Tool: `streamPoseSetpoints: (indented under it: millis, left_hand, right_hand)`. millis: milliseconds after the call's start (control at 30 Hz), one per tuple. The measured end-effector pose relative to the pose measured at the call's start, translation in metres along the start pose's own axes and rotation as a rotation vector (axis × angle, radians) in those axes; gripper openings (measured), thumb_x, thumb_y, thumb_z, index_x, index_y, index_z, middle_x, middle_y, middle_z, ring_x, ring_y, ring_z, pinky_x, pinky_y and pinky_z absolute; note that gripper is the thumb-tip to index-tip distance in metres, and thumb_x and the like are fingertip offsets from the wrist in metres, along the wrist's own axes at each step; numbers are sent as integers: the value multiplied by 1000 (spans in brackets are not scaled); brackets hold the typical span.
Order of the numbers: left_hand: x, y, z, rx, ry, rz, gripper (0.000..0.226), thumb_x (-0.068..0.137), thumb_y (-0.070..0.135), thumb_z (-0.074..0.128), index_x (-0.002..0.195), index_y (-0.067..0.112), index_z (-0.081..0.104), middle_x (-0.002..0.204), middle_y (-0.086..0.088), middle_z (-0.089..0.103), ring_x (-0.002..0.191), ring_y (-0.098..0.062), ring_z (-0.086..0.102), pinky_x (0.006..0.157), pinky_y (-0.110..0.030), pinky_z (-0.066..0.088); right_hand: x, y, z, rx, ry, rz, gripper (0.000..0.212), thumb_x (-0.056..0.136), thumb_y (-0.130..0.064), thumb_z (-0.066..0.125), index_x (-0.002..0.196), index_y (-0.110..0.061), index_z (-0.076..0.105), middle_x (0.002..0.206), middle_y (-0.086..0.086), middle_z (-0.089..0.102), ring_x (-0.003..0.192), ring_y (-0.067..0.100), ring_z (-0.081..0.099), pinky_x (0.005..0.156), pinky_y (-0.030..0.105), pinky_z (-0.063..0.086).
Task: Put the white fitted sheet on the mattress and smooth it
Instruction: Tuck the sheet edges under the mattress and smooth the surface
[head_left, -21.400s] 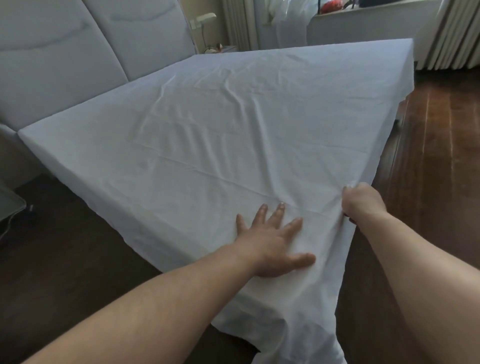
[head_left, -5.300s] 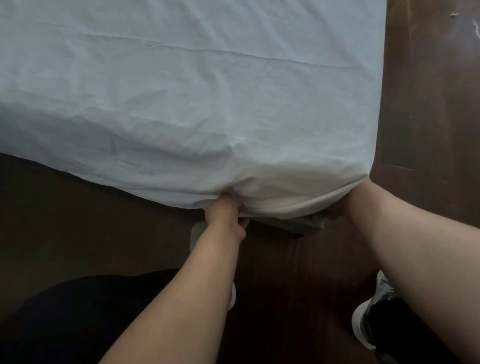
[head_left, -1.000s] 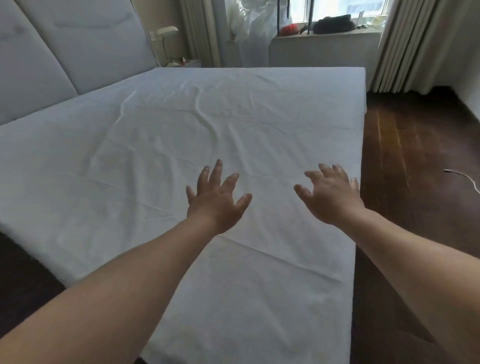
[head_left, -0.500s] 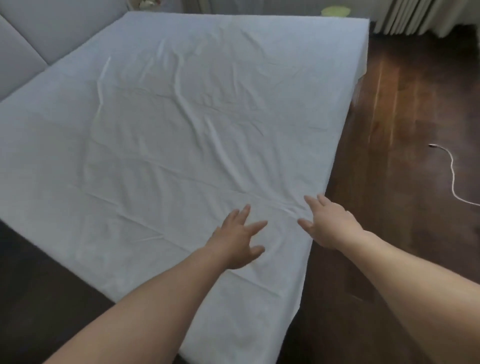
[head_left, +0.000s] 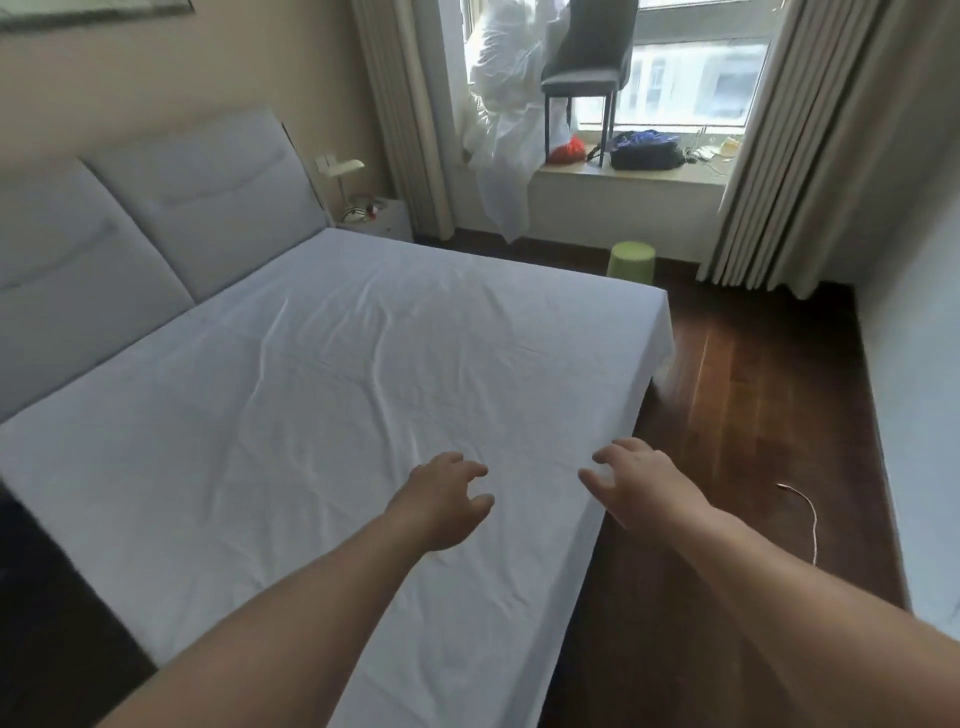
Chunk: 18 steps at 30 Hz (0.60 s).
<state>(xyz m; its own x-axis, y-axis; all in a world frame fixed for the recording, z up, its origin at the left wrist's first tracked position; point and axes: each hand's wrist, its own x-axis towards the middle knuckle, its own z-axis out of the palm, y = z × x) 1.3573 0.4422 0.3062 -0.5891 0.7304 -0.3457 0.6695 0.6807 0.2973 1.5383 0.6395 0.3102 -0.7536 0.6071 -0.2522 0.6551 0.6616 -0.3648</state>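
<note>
White fitted sheet (head_left: 322, 405) lies beneath both hands' loosely curled fingers (head_left: 470, 470).

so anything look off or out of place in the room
Yes. A grey chair stands up on the window sill instead of the floor, beside a white bundle. A white cable lies loose on the floor. The sheet has creases across its middle; both hands are over it, holding nothing.

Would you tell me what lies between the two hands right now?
In the head view, only creased white sheet shows between the left hand and right hand.
</note>
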Motion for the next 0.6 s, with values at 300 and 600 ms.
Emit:
streamPoseSetpoints:
  millis: [300, 600]
  left_hand:
    - [93, 11, -29, -64, 26, -154, 72, 94, 59, 52, 157, 28, 34, 164, -1, 29, 148, -28, 33, 119, -47, 33]
    - [237, 96, -59, -103, -8, -165, 68, 95, 57, 52, 153, 25, 41, 162, 0, 34, 145, -24, 38, 117, -45, 36]
  right_hand:
    - [112, 3, -43, -16, -24, -139, 64, 98, -64, 44, 153, -30, 39, 166, -1, 26, 148, 28, 34, 117, 50, 37]
    - [238, 77, -127, -27, -4, -172, 65, 98, -63, 46, 152, -29, 40, 160, -4, 37, 144, 23, 39, 116, 46, 39]
